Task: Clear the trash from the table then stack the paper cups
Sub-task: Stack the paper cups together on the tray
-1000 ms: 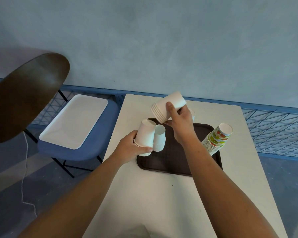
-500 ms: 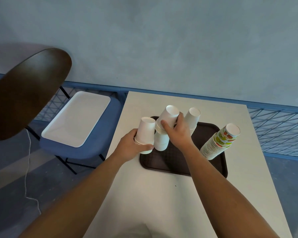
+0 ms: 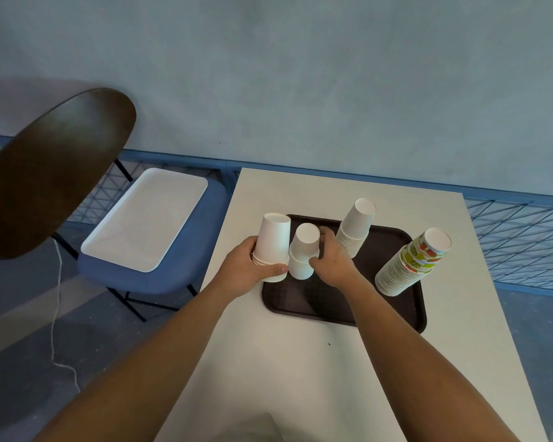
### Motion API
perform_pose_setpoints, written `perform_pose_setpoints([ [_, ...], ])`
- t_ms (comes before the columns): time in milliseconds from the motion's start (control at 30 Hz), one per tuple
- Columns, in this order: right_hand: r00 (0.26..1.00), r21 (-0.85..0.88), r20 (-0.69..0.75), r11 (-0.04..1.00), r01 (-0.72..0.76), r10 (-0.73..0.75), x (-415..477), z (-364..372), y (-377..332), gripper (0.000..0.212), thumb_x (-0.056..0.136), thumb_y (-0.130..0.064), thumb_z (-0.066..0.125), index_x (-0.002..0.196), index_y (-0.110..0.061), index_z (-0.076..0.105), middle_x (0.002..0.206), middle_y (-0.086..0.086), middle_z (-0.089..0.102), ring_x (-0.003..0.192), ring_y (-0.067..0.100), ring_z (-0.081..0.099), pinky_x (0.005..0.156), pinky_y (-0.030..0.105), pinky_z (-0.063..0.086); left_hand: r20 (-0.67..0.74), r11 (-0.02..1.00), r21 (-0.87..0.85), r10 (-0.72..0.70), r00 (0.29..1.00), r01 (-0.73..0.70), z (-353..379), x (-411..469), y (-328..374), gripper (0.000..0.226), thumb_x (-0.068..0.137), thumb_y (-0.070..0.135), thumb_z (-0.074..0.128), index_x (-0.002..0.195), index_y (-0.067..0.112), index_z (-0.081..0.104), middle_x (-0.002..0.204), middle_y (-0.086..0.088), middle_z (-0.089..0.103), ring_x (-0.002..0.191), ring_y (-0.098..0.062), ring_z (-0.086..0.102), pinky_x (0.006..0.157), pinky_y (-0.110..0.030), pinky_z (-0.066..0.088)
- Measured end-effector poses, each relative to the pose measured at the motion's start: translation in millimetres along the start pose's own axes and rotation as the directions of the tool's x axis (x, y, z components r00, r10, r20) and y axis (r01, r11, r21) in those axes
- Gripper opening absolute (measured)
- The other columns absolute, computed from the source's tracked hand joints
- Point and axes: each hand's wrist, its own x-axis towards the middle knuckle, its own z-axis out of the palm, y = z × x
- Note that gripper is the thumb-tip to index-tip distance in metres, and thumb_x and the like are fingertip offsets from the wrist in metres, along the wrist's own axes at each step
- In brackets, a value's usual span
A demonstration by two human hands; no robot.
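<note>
Left edge of brown tray [image 3: 332, 309] on counter [image 3: 300, 378]: tall white cup stack [image 3: 273, 244], upright, rim down, gripped low by left hand [image 3: 245, 267]. Touching on its right: short white cup stack [image 3: 304, 250], long axis vertical, with right hand [image 3: 334, 264] fingers [image 3: 328, 234] curled round it (the nearer hand). Lowered and seated since half a second earlier.

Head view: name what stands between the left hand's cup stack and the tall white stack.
A short white stack, held by the right hand, on the tray; the head view shows it.
</note>
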Motion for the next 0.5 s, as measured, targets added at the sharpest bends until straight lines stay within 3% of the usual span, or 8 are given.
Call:
perform_pose_setpoints([
  [100,0.984,0.178,-0.161,0.983,-0.04,0.069,-9,-19,-11,0.055,0.092,-0.001,0.055,0.145,-0.015,0.044,0.136,0.005,0.056,0.128,0.027,0.054,0.108,0.042,0.047,0.001,1.0,-0.027,0.004,1.0,-0.004,2,0,2,0.073,0.073,0.04,0.093,0.134,0.029,0.056,0.122,0.014,0.068,0.11,-0.008,0.066,0.089,-0.029,0.056],
  [167,0.945,0.288,-0.315,0.958,0.009,0.086,-17,-32,-22,0.044,0.092,0.005,0.048,0.129,-0.016,0.055,0.119,0.0,0.061,0.113,0.02,0.059,0.1,0.036,0.052,0.002,0.999,-0.05,0.007,1.0,-0.006,4,0,3,0.07,0.074,0.04,0.092,0.134,0.029,0.056,0.122,0.014,0.068,0.11,-0.009,0.066,0.092,-0.031,0.057],
  [233,0.928,0.339,-0.366,0.938,0.067,0.066,-25,-42,-34,0.039,0.093,0.005,0.046,0.122,-0.015,0.06,0.109,-0.001,0.063,0.103,0.014,0.061,0.093,0.03,0.054,0.01,0.998,-0.062,0.012,1.0,-0.011,6,-1,6,0.067,0.076,0.038,0.091,0.132,0.03,0.056,0.121,0.014,0.068,0.111,-0.009,0.066,0.092,-0.031,0.057],
  [367,0.983,0.303,-0.161,0.943,0.138,-0.093,-35,-47,-49,0.032,0.097,-0.011,0.055,0.127,-0.016,0.063,0.113,-0.004,0.066,0.102,0.009,0.063,0.099,0.034,0.053,0.014,0.998,-0.048,0.043,0.999,-0.042,12,-2,17,0.064,0.079,0.037,0.088,0.132,0.031,0.052,0.122,0.013,0.065,0.11,-0.01,0.064,0.088,-0.023,0.056],
  [500,0.98,0.161,0.002,0.967,0.195,-0.198,-35,-44,-60,0.051,0.095,-0.047,0.063,0.138,-0.022,0.054,0.121,-0.01,0.064,0.1,0.011,0.064,0.093,0.034,0.053,0.014,0.996,-0.045,0.079,0.997,-0.078,16,-2,27,0.072,0.073,0.047,0.09,0.133,0.029,0.055,0.122,0.01,0.068,0.111,-0.017,0.067,0.092,-0.032,0.06],
])
